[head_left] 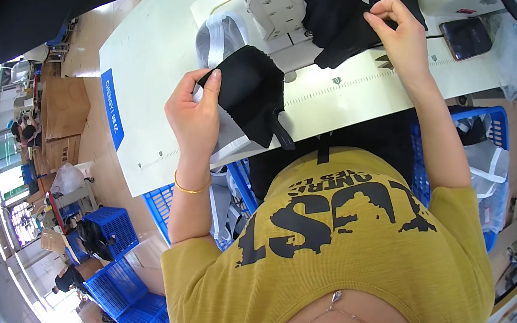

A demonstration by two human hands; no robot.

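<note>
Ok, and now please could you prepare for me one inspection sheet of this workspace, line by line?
Surface: white table, bearing a sewing machine.
Job's things: black piece at left; black cloth at right; grey fabric with white bands, partly behind the black piece.
Clutter: dark phone and clear plastic bag, toward the right.
Grips: left grip pinches the black piece; right grip pinches the black cloth's edge.
Cables: nothing seen.
Surroundings: blue baskets below table level; cardboard boxes farther left.
</note>
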